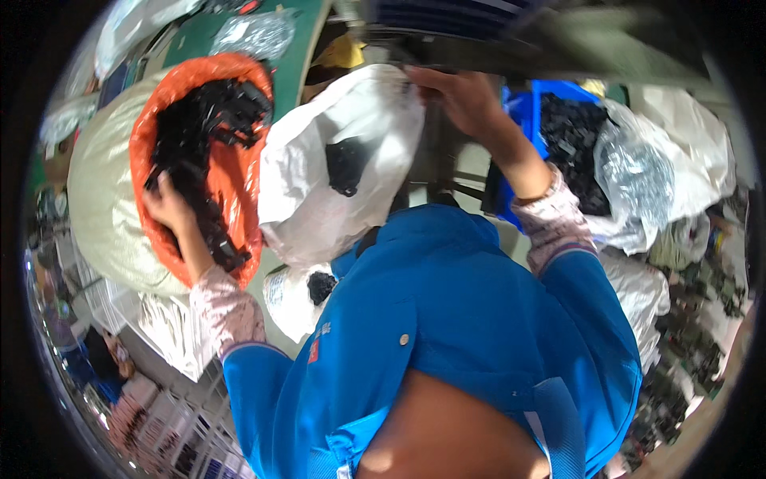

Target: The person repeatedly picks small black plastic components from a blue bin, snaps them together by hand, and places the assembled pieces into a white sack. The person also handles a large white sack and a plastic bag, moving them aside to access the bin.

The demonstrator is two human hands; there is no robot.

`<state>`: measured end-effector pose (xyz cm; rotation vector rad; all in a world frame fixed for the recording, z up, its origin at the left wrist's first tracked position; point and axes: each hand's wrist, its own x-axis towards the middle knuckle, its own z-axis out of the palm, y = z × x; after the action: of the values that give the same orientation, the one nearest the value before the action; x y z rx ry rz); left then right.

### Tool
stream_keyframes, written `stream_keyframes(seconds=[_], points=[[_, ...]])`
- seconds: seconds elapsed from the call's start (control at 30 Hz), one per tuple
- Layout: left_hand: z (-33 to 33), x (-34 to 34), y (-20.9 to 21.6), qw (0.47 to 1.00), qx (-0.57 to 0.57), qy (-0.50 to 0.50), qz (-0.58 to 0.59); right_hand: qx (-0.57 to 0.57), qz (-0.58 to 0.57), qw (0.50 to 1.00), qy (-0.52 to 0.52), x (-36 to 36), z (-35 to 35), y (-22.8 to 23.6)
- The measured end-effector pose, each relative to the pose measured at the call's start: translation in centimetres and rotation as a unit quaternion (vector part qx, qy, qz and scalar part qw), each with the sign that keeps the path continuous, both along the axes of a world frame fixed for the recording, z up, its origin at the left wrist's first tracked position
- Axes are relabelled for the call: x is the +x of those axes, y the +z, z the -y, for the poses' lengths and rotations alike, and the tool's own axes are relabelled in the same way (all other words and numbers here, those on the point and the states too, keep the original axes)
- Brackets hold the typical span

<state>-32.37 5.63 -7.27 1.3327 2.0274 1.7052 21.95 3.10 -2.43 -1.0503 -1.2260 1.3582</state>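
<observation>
Far over to the left, a large sack with an orange lining (239, 172) stands open with many glossy black plastic pieces (187, 128) inside. My left hand (171, 206) reaches into it, its fingers curled on some of those pieces along the left side. Beside it stands an open white sack (299, 215), with a small heap of black pieces (345, 166) at its bottom. The fingers of my right hand (467, 100) grip the white sack's upper right rim; some fingertips are hidden in shadow.
To the right, a blue bin (524, 120) holds many black pieces, with clear plastic film (634, 176) over its side. A smaller white bag (291, 303) sits below the white sack. Behind is a green tabletop (191, 40). A dark panel (606, 48) overhangs the top right.
</observation>
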Motion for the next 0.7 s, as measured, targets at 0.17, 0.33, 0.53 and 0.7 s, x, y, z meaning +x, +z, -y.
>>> stream_keyframes(seconds=[0.17,0.33,0.53,0.7], points=[[2.2,-3.3,1.9,0.843,0.137,-0.185,0.486,0.037,-0.001,0.994,-0.104,-2.2,1.0,-1.2],[4.5,7.2,3.9,0.654,0.134,-0.296,0.683,0.141,0.237,0.952,-0.137,0.9,4.0,-1.4],[7.7,22.9,3.8,0.653,-0.045,-0.371,0.659,0.116,0.401,0.853,-0.313,17.7,10.4,-5.9],[10.3,36.0,2.3,0.636,-0.178,-0.409,0.629,0.090,0.520,0.811,-0.254,23.2,8.9,-12.2]])
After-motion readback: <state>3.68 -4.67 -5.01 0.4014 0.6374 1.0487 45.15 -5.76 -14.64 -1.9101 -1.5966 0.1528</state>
